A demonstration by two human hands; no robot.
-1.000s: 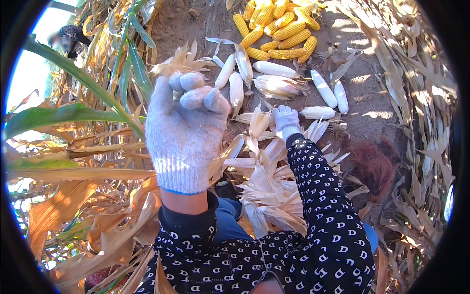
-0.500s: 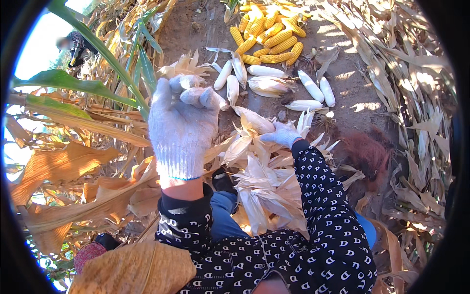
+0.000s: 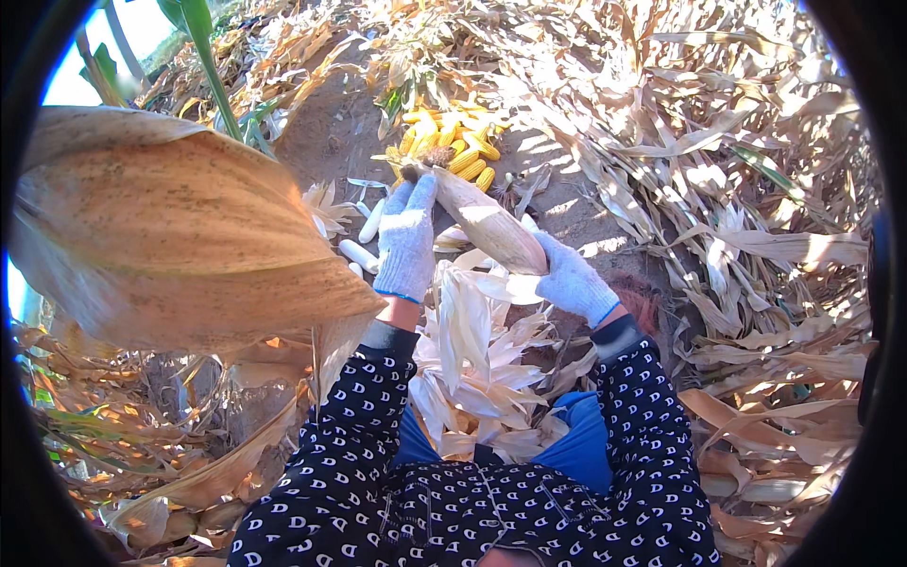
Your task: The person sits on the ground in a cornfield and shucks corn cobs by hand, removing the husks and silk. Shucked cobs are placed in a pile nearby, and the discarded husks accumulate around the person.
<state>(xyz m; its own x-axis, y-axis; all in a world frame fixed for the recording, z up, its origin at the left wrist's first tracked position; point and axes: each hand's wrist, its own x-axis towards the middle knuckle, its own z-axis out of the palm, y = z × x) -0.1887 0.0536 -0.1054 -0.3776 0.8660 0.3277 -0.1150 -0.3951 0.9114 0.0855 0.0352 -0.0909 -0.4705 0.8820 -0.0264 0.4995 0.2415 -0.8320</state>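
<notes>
An ear of corn [image 3: 491, 225] in a dry tan husk is held slantwise in front of me, its tip toward the far left. My right hand [image 3: 572, 279], in a white knitted glove, is closed around its thick lower end. At the narrow tip, near the brown silk [image 3: 436, 157], my left hand [image 3: 406, 248], gloved alike, has its fingers pressed together against the husk; its fingertips are partly hidden. Stripped pale husks [image 3: 482, 340] lie below, between my legs. White ears of corn [image 3: 360, 255] lie on the soil beyond my left hand, some covered by my hands.
A pile of yellow ears of corn [image 3: 467, 159] lies farther ahead on the bare soil [image 3: 331, 132]. A big dry leaf [image 3: 189, 236] juts in close at the left. Dry stalks and leaves [image 3: 756, 246] cover the right side, with reddish silk [image 3: 638, 300] beside my right hand.
My left hand has come down from its raised place to the husk's tip. The unhusked ear now spans both hands. The view has shifted, and the dry leaf at left looms larger.
</notes>
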